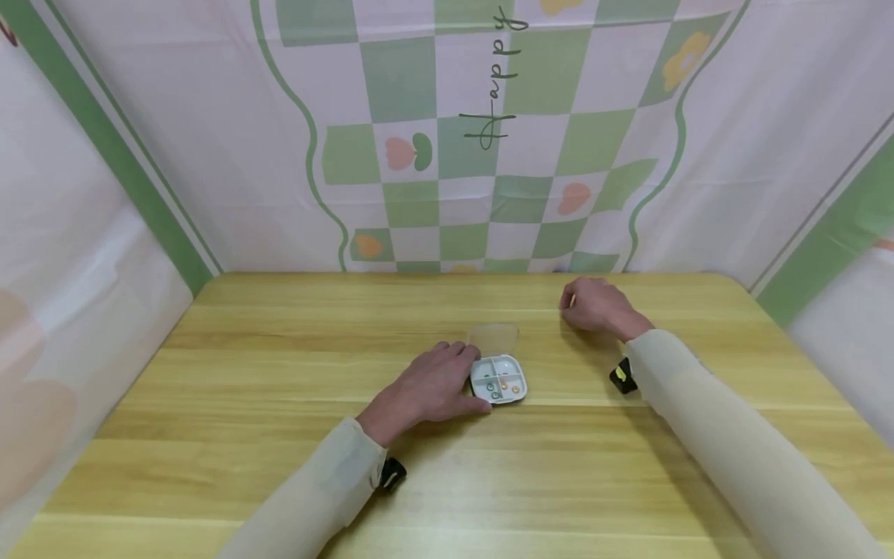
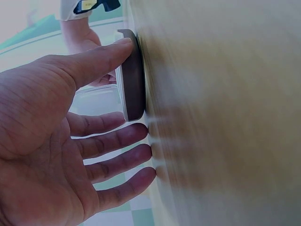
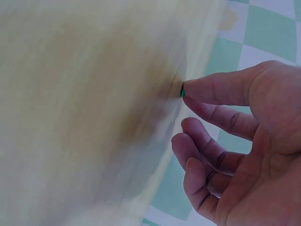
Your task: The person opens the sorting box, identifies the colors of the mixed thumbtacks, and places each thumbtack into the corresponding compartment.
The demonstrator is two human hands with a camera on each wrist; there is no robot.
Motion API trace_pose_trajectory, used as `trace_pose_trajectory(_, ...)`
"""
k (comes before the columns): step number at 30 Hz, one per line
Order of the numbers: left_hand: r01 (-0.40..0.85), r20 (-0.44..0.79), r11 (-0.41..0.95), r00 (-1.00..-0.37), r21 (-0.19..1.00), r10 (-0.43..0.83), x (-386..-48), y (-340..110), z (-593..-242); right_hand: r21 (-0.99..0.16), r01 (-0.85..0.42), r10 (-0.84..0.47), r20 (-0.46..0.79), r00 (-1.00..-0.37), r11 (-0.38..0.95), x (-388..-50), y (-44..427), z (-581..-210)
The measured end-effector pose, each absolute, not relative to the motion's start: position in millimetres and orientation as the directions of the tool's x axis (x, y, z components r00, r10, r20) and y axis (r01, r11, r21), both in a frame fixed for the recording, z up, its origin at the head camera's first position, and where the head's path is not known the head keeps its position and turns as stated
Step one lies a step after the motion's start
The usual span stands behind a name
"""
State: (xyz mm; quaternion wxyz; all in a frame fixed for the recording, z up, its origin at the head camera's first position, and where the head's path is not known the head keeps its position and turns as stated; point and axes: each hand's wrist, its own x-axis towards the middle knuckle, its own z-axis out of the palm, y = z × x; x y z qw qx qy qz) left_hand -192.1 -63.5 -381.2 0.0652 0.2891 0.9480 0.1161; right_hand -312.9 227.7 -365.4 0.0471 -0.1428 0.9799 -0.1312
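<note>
A small white compartment box (image 1: 511, 396) with a dark underside lies on the table, its clear lid (image 1: 493, 337) folded back behind it. My left hand (image 1: 434, 384) grips the box from the left, thumb at the near edge and index finger at the far edge. In the left wrist view the other fingers of that hand (image 2: 51, 141) stretch out beside the box (image 2: 132, 80). Little round green and orange-yellow pieces lie in the front compartments. Farther back on the right, my right hand (image 1: 595, 304) pinches a tiny green piece (image 3: 183, 91) between thumb and index finger, just at the tabletop.
The wooden table (image 1: 279, 466) reaches back to a hanging cloth (image 1: 468, 155) with green and white checks. More cloth hangs at the left and right sides. Each sleeve cuff has a dark wrist camera (image 1: 393, 474) below it.
</note>
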Motion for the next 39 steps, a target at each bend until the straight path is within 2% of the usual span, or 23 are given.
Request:
trace_pose_trajectory(16,0.535,-0.057,0.805,-0.823,0.257,0.565,-192,-63,-381,-0.294,-0.262,-0.288,-0.048,-0.956,0.919,-311,228,-364)
trace_pose_trajectory(39,0.527,-0.065,0.809,-0.826,0.260,0.559,-192,-63,-380,-0.312,-0.382,-0.365,0.111,-0.924,0.870,-281,215,-348)
